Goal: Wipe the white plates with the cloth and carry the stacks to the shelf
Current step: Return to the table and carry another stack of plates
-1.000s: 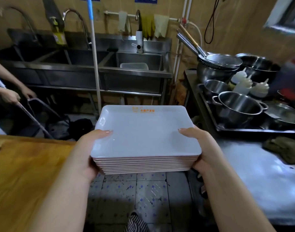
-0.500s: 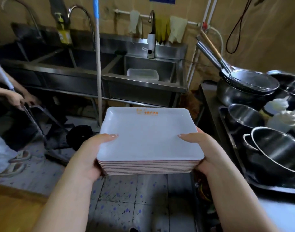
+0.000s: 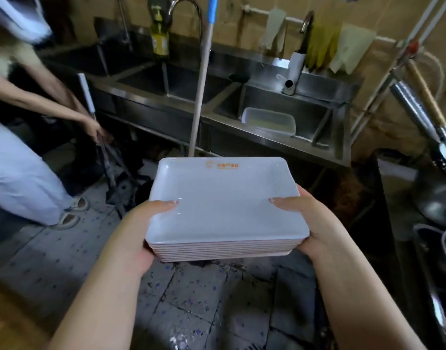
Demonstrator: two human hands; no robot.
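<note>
While both hands carry it, the stack of plates (image 3: 225,213) sits level at chest height over the tiled floor (image 3: 73,261), w/ the left hand (image 3: 143,231) gripping its left edge, thumb lying on the top plate & fingers curled under, and the right hand (image 3: 310,223) gripping the right edge the same way. Top plate looks clean & dry, so I'd judge wiping on this stack is done & the carry is underway; no cloth in hand, no shelf in view, so the walk & set-down are what's left, and I can't tell if more stacks wait. Right of the stack, close by, a dark metal counter (image 3: 383,198) w/ pots at its far right edge narrows the way. Left of the stack & a bit beyond it, another person (image 3: 19,157) bends over a long-handled tool near the floor, w/ dark stuff lying there, likely the main thing to steer round. Just beyond the stack a mop pole (image 3: 200,79) leans upright against the steel sink (image 3: 267,137); behind the stack in the right basin sits a clear tub (image 3: 268,121), and gloves (image 3: 323,44) hang on the wall above.
</note>
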